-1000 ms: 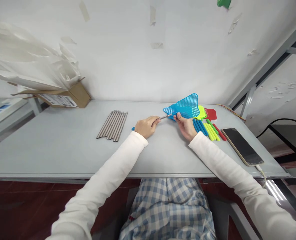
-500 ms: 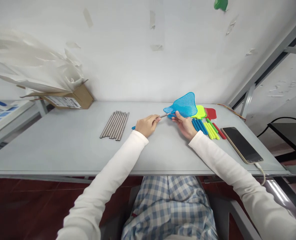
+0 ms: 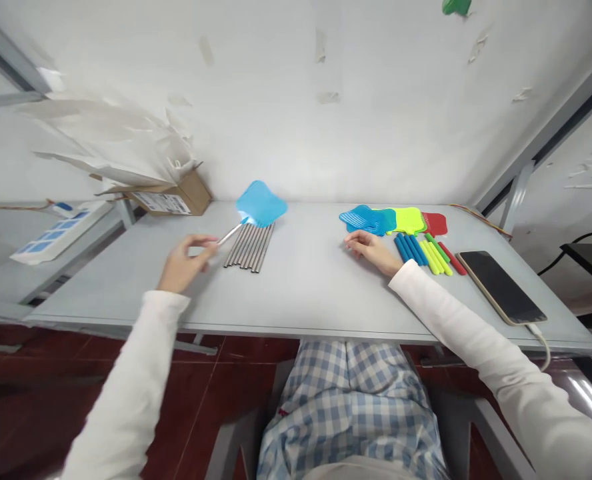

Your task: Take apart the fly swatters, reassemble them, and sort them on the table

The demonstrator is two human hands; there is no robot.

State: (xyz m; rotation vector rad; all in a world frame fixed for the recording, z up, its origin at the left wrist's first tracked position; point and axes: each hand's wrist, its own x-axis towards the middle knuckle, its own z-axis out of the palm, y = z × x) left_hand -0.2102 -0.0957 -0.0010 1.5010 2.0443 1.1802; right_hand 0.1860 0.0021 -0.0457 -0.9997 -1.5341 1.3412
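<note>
My left hand (image 3: pixel 189 260) is closed in a pinch on the metal rod of a blue fly swatter (image 3: pixel 261 203). The swatter's head is held up at the back, over the far ends of a row of metal tubes (image 3: pixel 250 247) lying on the table. My right hand (image 3: pixel 371 250) rests at the front of a pile of blue swatter heads (image 3: pixel 366 219), fingers loosely bent and apart, with nothing seen in them. Right of it lie blue handle sleeves (image 3: pixel 412 250), yellow sleeves (image 3: pixel 436 258), a green one (image 3: pixel 437 247) and a red one (image 3: pixel 453 259).
Yellow (image 3: pixel 407 220) and red (image 3: pixel 435 223) swatter heads lie behind the sleeves. A phone (image 3: pixel 501 287) with a cable is at the right of the grey table (image 3: pixel 306 293). An opened cardboard box (image 3: pixel 191 193) stands back left; a power strip (image 3: pixel 61 233) lies beyond the table's left side.
My left hand has carried the blue swatter leftward, over the metal tubes. My right hand has let go of the swatter and stays near the blue heads. The view has shifted left.
</note>
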